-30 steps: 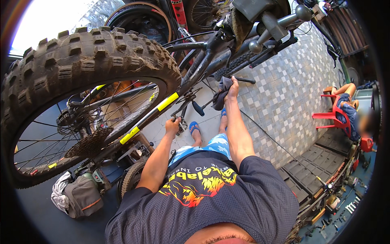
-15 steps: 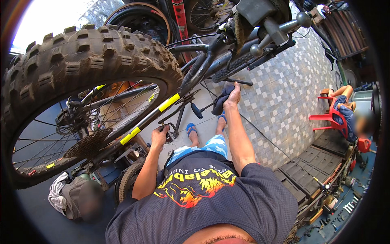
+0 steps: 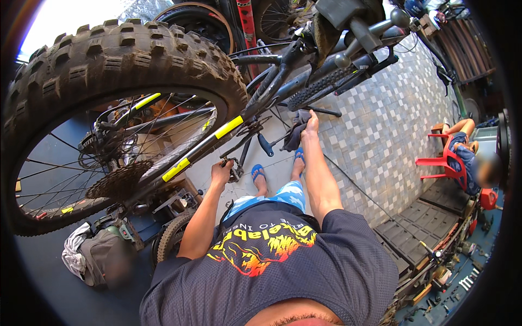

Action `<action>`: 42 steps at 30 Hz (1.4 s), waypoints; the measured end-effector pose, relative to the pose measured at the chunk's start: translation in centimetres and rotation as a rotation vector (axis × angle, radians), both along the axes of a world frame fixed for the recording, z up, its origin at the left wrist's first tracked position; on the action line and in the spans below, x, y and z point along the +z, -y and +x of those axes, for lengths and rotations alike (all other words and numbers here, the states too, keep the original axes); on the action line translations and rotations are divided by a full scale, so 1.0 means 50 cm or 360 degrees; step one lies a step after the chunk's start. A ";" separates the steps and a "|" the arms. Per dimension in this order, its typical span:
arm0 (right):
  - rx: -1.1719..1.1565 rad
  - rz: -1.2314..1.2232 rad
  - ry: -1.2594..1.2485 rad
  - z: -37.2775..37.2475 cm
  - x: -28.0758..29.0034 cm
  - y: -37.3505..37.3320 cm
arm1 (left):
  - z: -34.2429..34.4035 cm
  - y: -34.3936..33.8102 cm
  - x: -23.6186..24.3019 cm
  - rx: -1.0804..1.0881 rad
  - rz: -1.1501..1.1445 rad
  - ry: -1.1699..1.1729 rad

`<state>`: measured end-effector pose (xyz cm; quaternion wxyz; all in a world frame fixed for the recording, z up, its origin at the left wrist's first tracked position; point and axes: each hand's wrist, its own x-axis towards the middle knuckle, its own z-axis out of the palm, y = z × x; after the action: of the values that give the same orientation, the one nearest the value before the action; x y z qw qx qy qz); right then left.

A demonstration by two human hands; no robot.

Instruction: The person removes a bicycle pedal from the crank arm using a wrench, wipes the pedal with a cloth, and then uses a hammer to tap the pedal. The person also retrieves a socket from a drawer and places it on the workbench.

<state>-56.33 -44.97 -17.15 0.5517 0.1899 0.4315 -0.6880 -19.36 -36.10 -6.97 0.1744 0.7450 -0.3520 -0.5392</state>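
Note:
A bicycle hangs in front of me, its muddy knobby rear tyre [image 3: 136, 60] filling the upper left. My left hand [image 3: 221, 175] is closed at the end of a crank arm, with its fingers on a metal pedal [image 3: 236, 170]. The palm side of that grip is hidden. A dark, bunched cloth [image 3: 294, 134] is gripped in my right hand [image 3: 310, 129], below the bike frame [image 3: 269, 87]. Left of the cloth is a dark handle [image 3: 265, 145] on a thin shaft, whose far end runs toward the cloth and is hidden there.
A grey stand clamp [image 3: 375, 43] holds the bike at the top. At right, a person sits on a red plastic chair [image 3: 435, 162] near dark crates [image 3: 416, 225]. Tools lie on a blue surface [image 3: 462, 296] at lower right. A grey bag [image 3: 100, 252] is at lower left.
The view has shifted slightly, so the rear wheel appears higher. My left hand has moved a little up and right with the pedal. The right hand still grips the cloth, with its fingers slightly shifted.

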 end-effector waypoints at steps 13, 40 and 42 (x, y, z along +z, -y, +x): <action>0.0020 -0.0164 0.0077 0.022 -0.015 -0.022 | 0.024 -0.010 0.011 0.0108 0.0020 -0.0205; -0.0250 -0.0004 -0.0061 0.033 -0.043 0.013 | 0.025 -0.001 0.024 0.0082 0.0089 -0.0200; -0.0187 0.0226 -0.0006 0.032 -0.046 0.018 | 0.028 -0.001 0.021 0.0008 0.0108 -0.0105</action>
<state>-54.74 -45.87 -19.42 0.4947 0.2523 0.4682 -0.6873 -17.96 -36.03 -5.93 0.1619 0.7332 -0.3258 -0.5745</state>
